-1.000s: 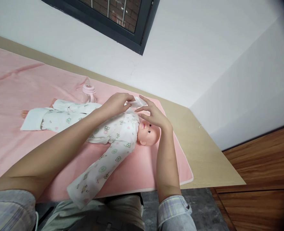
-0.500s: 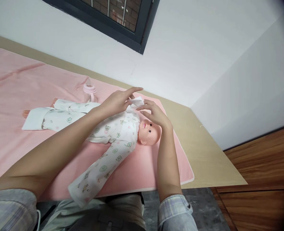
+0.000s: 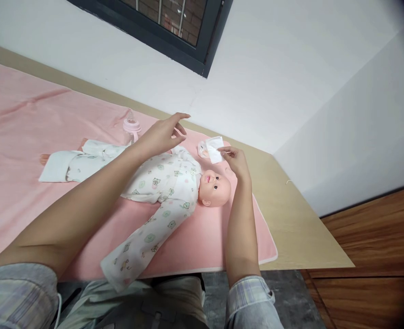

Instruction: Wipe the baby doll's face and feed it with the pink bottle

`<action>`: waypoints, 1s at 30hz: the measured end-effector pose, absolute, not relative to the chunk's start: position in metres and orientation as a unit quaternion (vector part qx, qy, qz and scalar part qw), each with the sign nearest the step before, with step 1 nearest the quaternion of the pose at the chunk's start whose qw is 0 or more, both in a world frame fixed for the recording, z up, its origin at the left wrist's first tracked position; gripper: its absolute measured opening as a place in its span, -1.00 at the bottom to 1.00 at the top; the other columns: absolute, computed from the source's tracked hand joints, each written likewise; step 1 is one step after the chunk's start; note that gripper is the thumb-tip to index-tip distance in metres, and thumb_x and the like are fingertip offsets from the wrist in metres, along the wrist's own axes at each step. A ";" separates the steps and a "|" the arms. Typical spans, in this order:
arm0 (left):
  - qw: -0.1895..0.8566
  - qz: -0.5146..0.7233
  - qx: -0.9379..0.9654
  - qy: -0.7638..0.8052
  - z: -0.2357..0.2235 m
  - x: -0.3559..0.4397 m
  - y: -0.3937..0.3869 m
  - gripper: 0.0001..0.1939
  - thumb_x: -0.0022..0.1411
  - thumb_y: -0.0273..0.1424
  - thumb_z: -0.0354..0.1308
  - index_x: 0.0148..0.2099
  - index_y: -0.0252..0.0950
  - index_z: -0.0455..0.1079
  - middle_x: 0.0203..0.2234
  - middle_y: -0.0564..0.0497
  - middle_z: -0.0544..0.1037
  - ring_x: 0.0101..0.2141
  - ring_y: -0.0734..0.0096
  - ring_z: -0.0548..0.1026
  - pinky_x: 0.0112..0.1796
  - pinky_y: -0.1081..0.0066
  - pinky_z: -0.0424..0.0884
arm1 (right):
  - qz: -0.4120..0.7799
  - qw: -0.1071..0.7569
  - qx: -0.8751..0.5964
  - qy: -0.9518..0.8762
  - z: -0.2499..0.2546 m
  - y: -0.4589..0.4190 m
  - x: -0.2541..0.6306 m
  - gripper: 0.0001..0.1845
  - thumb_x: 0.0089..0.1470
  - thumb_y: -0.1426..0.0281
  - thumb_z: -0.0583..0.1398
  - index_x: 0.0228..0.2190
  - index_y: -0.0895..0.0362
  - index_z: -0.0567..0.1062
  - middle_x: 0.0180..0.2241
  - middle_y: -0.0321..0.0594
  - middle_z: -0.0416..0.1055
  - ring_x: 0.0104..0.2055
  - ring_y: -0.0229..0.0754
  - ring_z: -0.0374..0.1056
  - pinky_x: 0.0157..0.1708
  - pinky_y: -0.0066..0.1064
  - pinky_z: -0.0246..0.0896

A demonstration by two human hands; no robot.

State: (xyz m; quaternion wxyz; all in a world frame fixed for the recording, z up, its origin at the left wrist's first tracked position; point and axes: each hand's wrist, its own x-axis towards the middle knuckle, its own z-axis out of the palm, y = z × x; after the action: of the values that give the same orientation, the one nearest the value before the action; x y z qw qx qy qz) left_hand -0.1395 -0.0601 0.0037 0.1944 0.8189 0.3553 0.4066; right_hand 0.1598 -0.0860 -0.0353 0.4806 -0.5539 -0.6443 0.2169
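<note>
A baby doll (image 3: 215, 188) lies on its back on a pink blanket, its bald head to the right. It wears a white printed outfit (image 3: 154, 183) with one long sleeve stretched toward me. My left hand (image 3: 167, 132) hovers over the doll's far side, open, fingers apart and nothing in them. Beyond the doll's head, my right hand (image 3: 234, 160) pinches a white tissue (image 3: 215, 150) between thumb and fingers. Partly behind the tissue lies a small whitish packet (image 3: 202, 149) on the blanket; its kind is unclear.
A pink-topped baby bottle (image 3: 131, 128) stands past the doll's legs, partly behind my left forearm. The pink blanket (image 3: 13, 192) covers most of the tan table (image 3: 291, 228). Behind runs a white wall with a dark-framed window (image 3: 202, 55). A wooden cabinet (image 3: 376, 228) is at right.
My hands have moved apart: the right has gone right with the tissue, and the left has drawn back left, fingers off it. The packet now shows. The view has shifted slightly.
</note>
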 end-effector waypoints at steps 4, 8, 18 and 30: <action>0.195 0.453 0.786 0.373 0.013 -0.163 -0.052 -0.37 0.33 -0.48 0.21 0.40 -0.36 0.20 -0.11 -0.13 0.62 -0.16 0.26 0.58 -0.13 0.35 0.44 | 0.242 0.506 -0.591 -0.580 -0.056 -0.076 0.174 -0.62 -0.10 0.28 0.23 -0.22 0.15 0.63 -0.18 -0.09 0.60 -0.30 -0.12 0.41 -0.07 -0.12 0.38; 0.183 0.485 0.755 0.401 0.022 -0.190 -0.045 -0.39 0.37 -0.48 0.22 0.39 -0.41 0.18 -0.11 -0.14 0.60 -0.12 0.24 0.56 -0.19 0.40 0.43 | 0.247 0.541 -0.603 -0.531 -0.068 -0.068 0.181 -0.56 -0.12 0.34 0.22 -0.14 0.17 0.59 0.01 -0.02 0.55 -0.16 -0.08 0.46 0.04 -0.10 0.38; 0.229 0.524 0.675 0.465 0.018 -0.221 -0.023 -0.43 0.26 -0.52 0.26 0.30 -0.32 0.33 -0.15 -0.13 0.62 -0.11 0.16 0.57 -0.17 0.28 0.51 | 0.350 0.544 -0.554 -0.524 -0.071 -0.020 0.181 -0.42 -0.02 0.46 0.29 0.09 0.18 0.48 -0.05 -0.11 0.57 -0.09 -0.18 0.54 0.20 -0.23 0.39; 0.221 0.482 0.654 0.540 0.009 -0.240 -0.008 -0.38 0.24 -0.45 0.29 0.32 -0.35 0.29 -0.09 -0.09 0.60 -0.20 0.25 0.51 -0.06 0.17 0.44 | 0.409 0.574 -0.563 -0.432 -0.085 -0.031 0.180 -0.67 0.07 0.45 0.28 -0.08 0.13 0.50 -0.12 -0.17 0.58 -0.20 -0.24 0.57 0.18 -0.22 0.42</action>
State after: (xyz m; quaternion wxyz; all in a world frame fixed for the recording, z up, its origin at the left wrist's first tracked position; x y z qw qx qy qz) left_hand -0.2404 -0.0084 0.0086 0.2208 0.6537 0.5402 0.4818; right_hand 0.1805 -0.0313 -0.0845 0.5741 -0.5626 -0.4317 0.4092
